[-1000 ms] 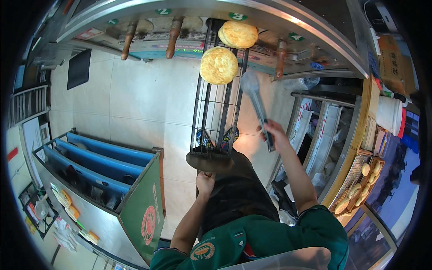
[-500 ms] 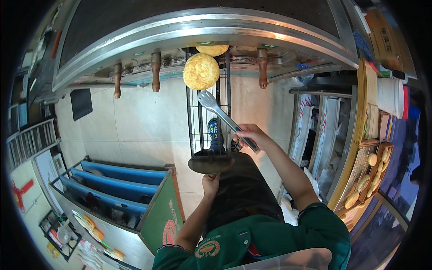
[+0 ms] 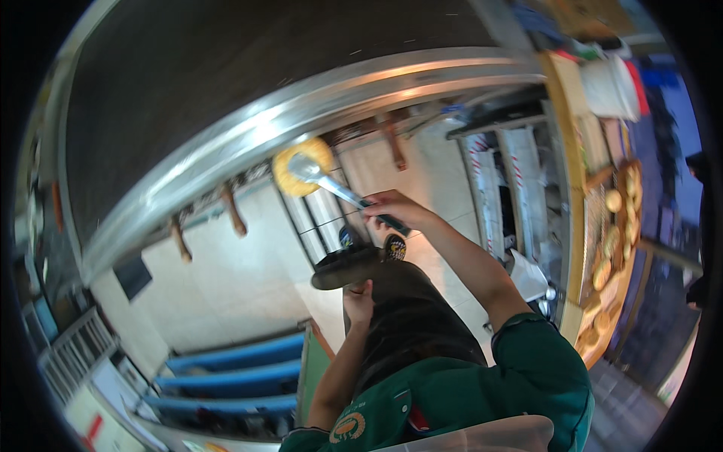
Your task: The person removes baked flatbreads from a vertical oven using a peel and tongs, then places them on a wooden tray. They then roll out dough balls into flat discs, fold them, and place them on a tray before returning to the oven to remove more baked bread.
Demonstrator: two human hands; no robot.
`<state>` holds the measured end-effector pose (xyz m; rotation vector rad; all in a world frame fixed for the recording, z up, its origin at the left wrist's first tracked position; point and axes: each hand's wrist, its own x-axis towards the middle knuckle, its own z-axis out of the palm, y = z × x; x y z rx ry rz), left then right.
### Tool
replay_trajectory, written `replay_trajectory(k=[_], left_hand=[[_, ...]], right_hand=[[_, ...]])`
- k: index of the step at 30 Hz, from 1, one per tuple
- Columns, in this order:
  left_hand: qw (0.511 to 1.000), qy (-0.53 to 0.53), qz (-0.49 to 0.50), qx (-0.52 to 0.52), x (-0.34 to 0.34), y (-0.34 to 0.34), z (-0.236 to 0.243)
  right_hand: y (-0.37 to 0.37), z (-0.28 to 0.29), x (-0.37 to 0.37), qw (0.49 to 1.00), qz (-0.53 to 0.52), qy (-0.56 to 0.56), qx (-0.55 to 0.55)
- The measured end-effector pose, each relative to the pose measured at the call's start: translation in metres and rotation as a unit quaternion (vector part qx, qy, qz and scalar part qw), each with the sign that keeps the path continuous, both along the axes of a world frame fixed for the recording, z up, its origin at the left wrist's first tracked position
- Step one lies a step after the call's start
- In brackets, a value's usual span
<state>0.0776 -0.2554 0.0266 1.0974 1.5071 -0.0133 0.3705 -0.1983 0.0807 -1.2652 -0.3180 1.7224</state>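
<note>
1. Two bare hands are at work: the left hand [image 3: 358, 301] low, the right hand [image 3: 392, 209] higher and farther right.
2. One rack [image 3: 322, 224], made of dark wire, juts from beneath the steel edge of the oven [image 3: 263, 128], with a dark front plate [image 3: 346, 273] at its near end.
3. The left hand is closed just below that plate, gripping the rack there; the part inside its fingers is hidden.
4. The right hand wraps its fingers around the dark grip of the tongs [image 3: 335, 187], which slant up and left.
5. The round, golden bread [image 3: 287, 184] lies at the far end of the rack, just beside the oven edge. The head of the tongs covers its middle; whether it pinches, touches or hovers over the bread, I cannot tell.
6. Three wooden handles line the oven front, two left of the rack and one right of it.
7. Blue dividers [image 3: 233, 369] stand at lower left, well apart from the hands.
8. Along the right side are shelves, small rolls [image 3: 602, 275] on a tray and a white bucket [image 3: 608, 89].
</note>
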Motion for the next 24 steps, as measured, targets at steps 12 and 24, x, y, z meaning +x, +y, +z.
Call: replay_trajectory(k=[12, 24], left_hand=[[0.994, -0.073, 0.072, -0.040, 0.119, 0.183, -0.013], [0.990, 0.093, 0.073, -0.079, 0.178, 0.318, -0.050]], right_hand=[[-0.239, 0.052, 0.079, 0.893, -0.159, -0.405, -0.119], [-0.452, 0.131, 0.120, 0.549, -0.403, -0.647, -0.344]])
